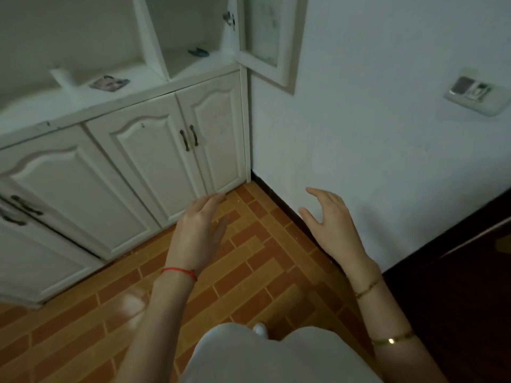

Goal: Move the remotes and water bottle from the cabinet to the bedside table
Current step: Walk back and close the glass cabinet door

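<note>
A white cabinet (132, 150) fills the left of the head view, its lower doors closed. On its counter stands a pale upright item (63, 77), too blurred to name, beside a flat printed packet (109, 83). A small dark object (198, 52) lies in the open upper compartment. I see no remote or water bottle clearly. My left hand (197, 230) hangs open over the floor in front of the cabinet doors, a red string on its wrist. My right hand (330, 217) is open too, fingers spread, close to the white wall. Both hold nothing.
An upper cabinet door (269, 40) stands open against the white wall (373, 134). A wall socket plate (470, 91) sits at the right. Dark furniture (456, 272) occupies the lower right. Orange brick-pattern tiles (249, 258) cover the floor.
</note>
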### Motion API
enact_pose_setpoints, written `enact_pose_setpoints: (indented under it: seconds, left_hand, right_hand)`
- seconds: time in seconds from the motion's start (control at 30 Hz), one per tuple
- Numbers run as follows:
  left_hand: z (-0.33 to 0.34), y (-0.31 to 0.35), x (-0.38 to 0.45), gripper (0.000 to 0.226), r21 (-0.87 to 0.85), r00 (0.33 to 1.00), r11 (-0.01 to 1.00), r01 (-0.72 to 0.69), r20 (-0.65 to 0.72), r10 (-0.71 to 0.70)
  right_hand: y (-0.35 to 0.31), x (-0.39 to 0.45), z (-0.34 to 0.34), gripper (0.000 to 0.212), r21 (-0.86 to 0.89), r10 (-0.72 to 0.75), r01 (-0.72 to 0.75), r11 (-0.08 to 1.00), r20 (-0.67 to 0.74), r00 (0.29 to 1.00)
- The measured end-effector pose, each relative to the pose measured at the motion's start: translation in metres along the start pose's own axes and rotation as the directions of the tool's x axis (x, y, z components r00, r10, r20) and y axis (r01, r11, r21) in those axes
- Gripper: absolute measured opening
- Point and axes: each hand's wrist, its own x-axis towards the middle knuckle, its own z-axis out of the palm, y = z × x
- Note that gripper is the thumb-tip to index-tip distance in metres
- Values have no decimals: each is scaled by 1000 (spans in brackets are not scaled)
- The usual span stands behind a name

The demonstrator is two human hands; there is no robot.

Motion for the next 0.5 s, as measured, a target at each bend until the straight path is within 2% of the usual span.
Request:
enact_pose_setpoints:
  seconds: [0.5]
  left_hand:
    - [55, -34, 226, 47, -42, 999, 998, 41, 9, -41]
  right_hand:
    - [34, 233, 32, 47, 14, -15, 15, 1000, 14, 1000]
